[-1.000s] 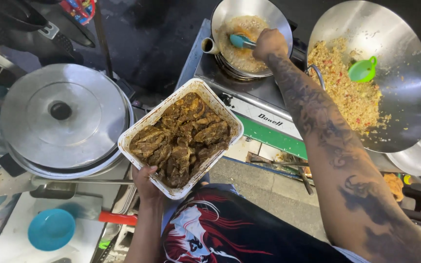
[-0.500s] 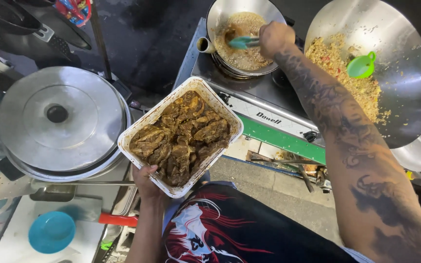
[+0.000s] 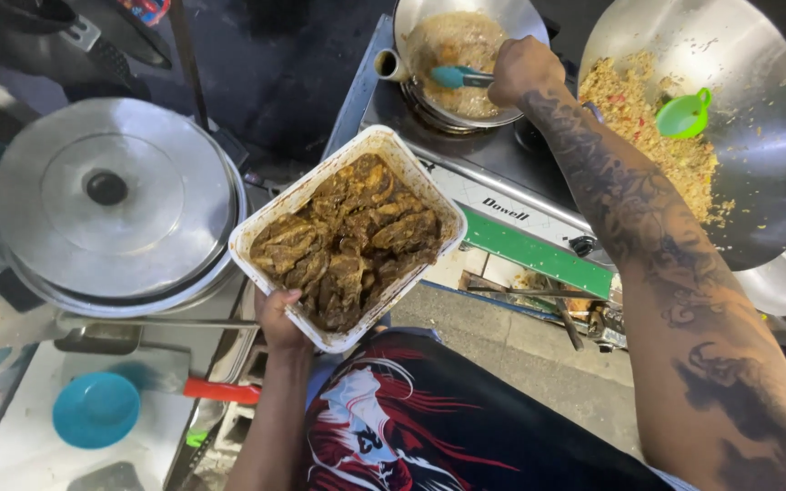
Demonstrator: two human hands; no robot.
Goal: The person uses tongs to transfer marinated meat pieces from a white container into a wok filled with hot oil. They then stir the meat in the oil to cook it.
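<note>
Left hand (image 3: 282,320), lower centre, grips the white tray (image 3: 266,227) of brown meat from below. Right hand (image 3: 522,71), top centre, is closed around teal tongs (image 3: 458,77) inside the metal bowl (image 3: 513,18).

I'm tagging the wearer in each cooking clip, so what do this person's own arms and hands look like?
Both hands are bare, no gloves or rings visible. The right hand leads into a forearm covered in dense dark tattoos up to the upper arm, with a thin band at the wrist. The left hand and its forearm show no sleeve and no clear markings. The torso wears a dark shirt with a red-and-white graphic.
</note>
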